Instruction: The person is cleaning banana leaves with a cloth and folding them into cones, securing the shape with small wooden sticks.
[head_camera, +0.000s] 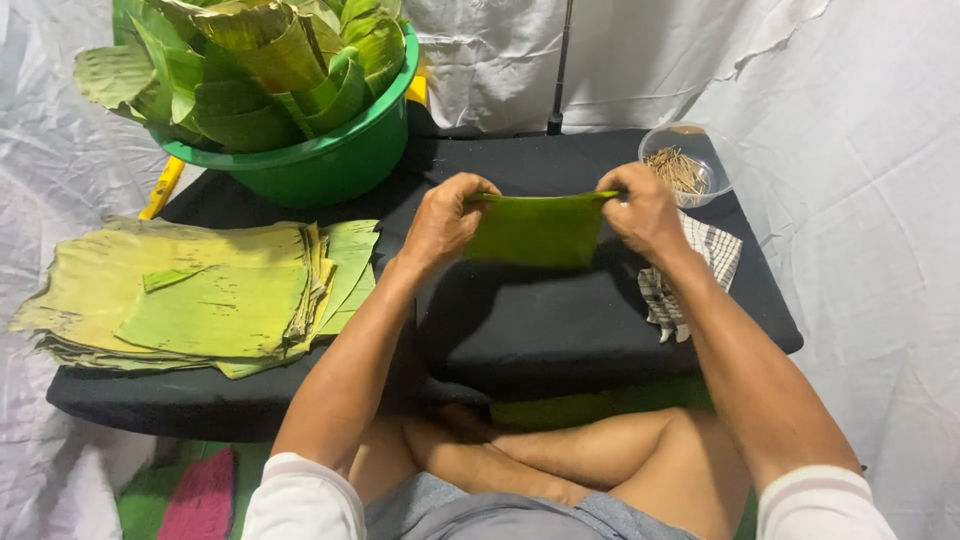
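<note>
Your left hand (443, 222) and right hand (645, 212) each pinch a top corner of the folded green banana-leaf piece (535, 230), holding it taut above the black-covered desk (560, 330), with the clear plastic bowl of wooden picks (690, 160) close at two o'clock.

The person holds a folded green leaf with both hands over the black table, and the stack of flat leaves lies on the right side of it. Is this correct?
Not quite. The head view shows the stack of flat leaves on the left side of the black table, below the green tub. The rest holds: left hand and right hand hold the folded green leaf.
</note>
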